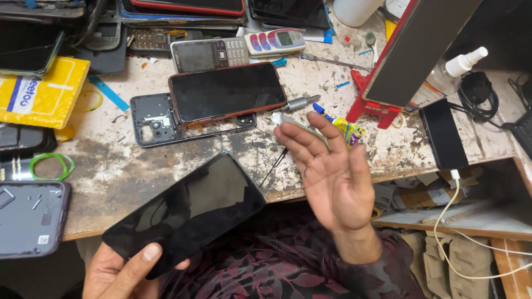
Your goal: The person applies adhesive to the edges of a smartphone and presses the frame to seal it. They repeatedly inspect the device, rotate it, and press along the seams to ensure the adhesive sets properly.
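Clutter of phones surrounds the hands: left hand (119, 271) grips a black smartphone (185, 213) near, right hand (330, 171) hovers open-palmed before tweezers (293, 123) and a red-rimmed phone (227, 91) farther off.

Even overhead light, slight hand blur

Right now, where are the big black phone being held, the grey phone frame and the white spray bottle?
big black phone (194, 213), head view, middle of glass.
grey phone frame (152, 122), head view, left part.
white spray bottle (463, 62), head view, nozzle.
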{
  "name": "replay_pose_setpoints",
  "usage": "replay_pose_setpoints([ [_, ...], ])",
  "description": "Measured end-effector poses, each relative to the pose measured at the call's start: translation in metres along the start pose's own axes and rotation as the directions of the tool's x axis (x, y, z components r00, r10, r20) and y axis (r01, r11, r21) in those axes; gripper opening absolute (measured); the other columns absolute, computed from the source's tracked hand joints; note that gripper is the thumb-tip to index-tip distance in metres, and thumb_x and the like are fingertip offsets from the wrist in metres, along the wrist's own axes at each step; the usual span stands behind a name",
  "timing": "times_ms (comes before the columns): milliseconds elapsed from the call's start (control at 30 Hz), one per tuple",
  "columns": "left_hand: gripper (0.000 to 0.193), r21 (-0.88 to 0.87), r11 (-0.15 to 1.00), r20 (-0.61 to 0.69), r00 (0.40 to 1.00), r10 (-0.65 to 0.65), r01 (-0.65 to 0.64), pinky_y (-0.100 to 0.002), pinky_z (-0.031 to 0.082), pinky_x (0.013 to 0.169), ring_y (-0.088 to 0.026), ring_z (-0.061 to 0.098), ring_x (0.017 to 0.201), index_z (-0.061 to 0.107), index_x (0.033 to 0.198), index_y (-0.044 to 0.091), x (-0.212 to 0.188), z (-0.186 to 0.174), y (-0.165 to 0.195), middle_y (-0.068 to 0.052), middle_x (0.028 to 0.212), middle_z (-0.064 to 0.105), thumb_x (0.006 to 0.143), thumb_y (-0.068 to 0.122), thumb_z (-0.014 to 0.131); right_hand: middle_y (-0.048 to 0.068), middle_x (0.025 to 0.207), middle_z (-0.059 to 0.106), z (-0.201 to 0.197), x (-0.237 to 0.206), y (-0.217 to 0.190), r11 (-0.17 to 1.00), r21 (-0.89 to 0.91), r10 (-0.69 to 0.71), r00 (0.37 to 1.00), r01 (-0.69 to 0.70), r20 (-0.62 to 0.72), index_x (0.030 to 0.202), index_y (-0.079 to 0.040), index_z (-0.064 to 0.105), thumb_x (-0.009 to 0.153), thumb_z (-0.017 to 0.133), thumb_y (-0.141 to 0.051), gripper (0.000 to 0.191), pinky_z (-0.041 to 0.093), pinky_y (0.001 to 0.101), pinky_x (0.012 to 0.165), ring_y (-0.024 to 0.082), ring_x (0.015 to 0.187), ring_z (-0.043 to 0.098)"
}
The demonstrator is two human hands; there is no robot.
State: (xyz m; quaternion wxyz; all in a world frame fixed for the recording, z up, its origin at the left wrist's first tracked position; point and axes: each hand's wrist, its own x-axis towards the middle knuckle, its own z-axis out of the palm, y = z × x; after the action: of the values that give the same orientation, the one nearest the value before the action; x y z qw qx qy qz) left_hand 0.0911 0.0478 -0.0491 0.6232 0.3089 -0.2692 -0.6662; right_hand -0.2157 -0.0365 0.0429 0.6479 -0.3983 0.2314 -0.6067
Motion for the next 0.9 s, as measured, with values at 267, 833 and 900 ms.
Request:
replay_pose_setpoints([
  [267, 0.044, 0.015, 1.0, -0.047, 0.999, -0.01, 0.01, -0.051, 0.064, 0.078, -0.036, 0.074, 0.102, 0.057, 0.137, -0.012, -0.001, 0.002, -0.002, -0.03, 0.123, 0.069, 0.093, -0.008, 0.06, 0.029, 0.151, 0.053, -0.014, 0.003, 0.001, 0.964, -0.264, 0.028, 0.992, 0.005, 0.12, 0.15, 0.005, 0.043, 0.116, 0.04, -0.043, 0.06, 0.029, 0.0536, 0.134, 0.041, 0.15, 0.046],
  [833, 0.059, 0.552, 0.831, 0.06, 0.997, 0.045, -0.071, -0.035, 0.067, 0.073, -0.019, 0.071, 0.103, 0.042, 0.146, 0.003, 0.054, 0.052, 0.061, -0.016, 0.122, 0.067, 0.093, -0.001, 0.066, 0.032, 0.145, 0.054, -0.02, 0.018, -0.013, 0.988, -0.009, 0.155, 0.988, -0.154, 0.011, 0.145, 0.005, 0.047, 0.11, 0.038, -0.051, 0.067, 0.035, 0.0571, 0.125, 0.045, 0.143, 0.049],
  [900, 0.062, 0.573, 0.819, 0.02, 1.0, 0.006, -0.017, -0.033, 0.068, 0.07, -0.02, 0.074, 0.098, 0.042, 0.15, 0.005, 0.055, 0.049, 0.062, -0.017, 0.118, 0.071, 0.094, -0.001, 0.067, 0.033, 0.146, 0.053, -0.024, 0.018, -0.013, 0.989, 0.062, 0.133, 0.991, -0.133, 0.014, 0.146, 0.005, 0.047, 0.111, 0.037, -0.053, 0.068, 0.034, 0.0575, 0.126, 0.046, 0.144, 0.047],
])
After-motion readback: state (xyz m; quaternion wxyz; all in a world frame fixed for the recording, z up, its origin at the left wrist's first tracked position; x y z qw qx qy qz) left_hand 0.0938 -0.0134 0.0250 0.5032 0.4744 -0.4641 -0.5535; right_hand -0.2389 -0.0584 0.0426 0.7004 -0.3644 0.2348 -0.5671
